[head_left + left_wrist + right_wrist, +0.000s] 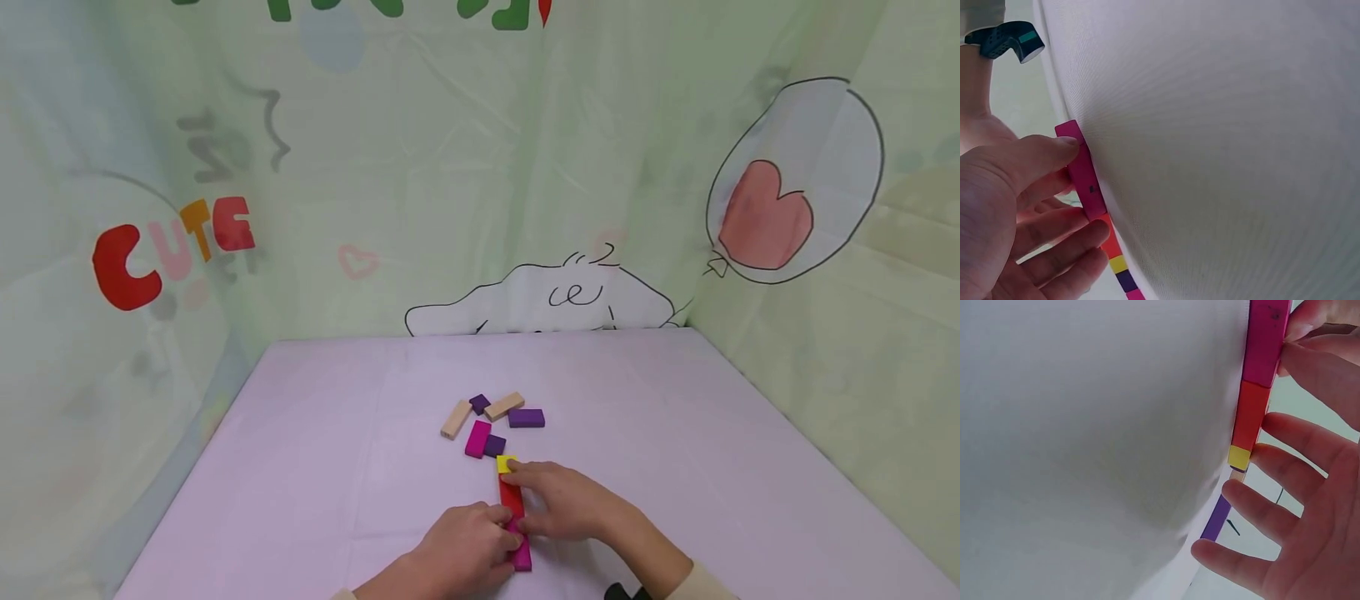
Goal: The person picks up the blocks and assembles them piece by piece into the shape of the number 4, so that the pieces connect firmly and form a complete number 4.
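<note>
The word "CUTE" (174,250) is printed in red, pink and orange letters on the pale green printed backdrop cloth (450,167) at the left. Green letters along its top edge are cut off and cannot be read.

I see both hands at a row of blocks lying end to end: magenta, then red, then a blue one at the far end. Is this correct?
Nearly. The far block is yellow, not blue, as the head view shows. The left hand and right hand are at the magenta block and red block.

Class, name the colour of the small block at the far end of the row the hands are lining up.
Yellow: the small block, seen best in the head view.
</note>
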`<action>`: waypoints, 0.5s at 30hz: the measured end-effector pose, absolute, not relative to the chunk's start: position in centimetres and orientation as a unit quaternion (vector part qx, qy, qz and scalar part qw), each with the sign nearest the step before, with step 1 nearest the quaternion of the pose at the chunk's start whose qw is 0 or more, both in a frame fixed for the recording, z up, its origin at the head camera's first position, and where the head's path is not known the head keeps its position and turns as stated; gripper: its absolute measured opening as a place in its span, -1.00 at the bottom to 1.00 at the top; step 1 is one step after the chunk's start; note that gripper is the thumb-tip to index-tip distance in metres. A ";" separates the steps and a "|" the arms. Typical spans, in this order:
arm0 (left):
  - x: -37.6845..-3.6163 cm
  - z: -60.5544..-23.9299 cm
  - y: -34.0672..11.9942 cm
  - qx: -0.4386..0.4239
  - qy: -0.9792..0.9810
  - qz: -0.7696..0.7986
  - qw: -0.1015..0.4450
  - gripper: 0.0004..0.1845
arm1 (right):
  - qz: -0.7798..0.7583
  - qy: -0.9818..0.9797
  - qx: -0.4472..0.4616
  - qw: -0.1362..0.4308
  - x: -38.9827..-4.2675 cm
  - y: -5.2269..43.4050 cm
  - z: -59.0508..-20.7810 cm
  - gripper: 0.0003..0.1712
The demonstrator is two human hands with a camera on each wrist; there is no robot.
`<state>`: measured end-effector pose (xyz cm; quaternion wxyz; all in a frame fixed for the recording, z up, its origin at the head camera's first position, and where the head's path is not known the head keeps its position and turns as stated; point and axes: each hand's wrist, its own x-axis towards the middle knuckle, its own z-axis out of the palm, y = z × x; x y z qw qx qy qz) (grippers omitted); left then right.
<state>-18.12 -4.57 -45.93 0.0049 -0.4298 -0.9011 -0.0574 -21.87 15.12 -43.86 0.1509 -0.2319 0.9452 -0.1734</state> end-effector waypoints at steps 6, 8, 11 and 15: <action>-18.2 -45.9 -4.7 -0.434 -0.899 -0.059 0.000 -0.74 | -0.180 0.941 -0.235 0.162 -21.8 15.4 -44.0 -0.23; -18.2 -45.9 -4.7 -0.436 -0.898 -0.059 0.001 -0.74 | -0.178 0.941 -0.235 0.164 -21.9 15.4 -44.1 -0.22; -18.2 -45.8 -4.7 -0.434 -0.899 -0.065 -0.001 -0.73 | -0.174 0.942 -0.233 0.166 -22.0 15.5 -44.2 -0.20; -18.3 -46.0 -4.8 -0.429 -0.900 -0.075 -0.002 -0.74 | -0.177 0.942 -0.230 0.167 -21.9 15.6 -44.3 -0.19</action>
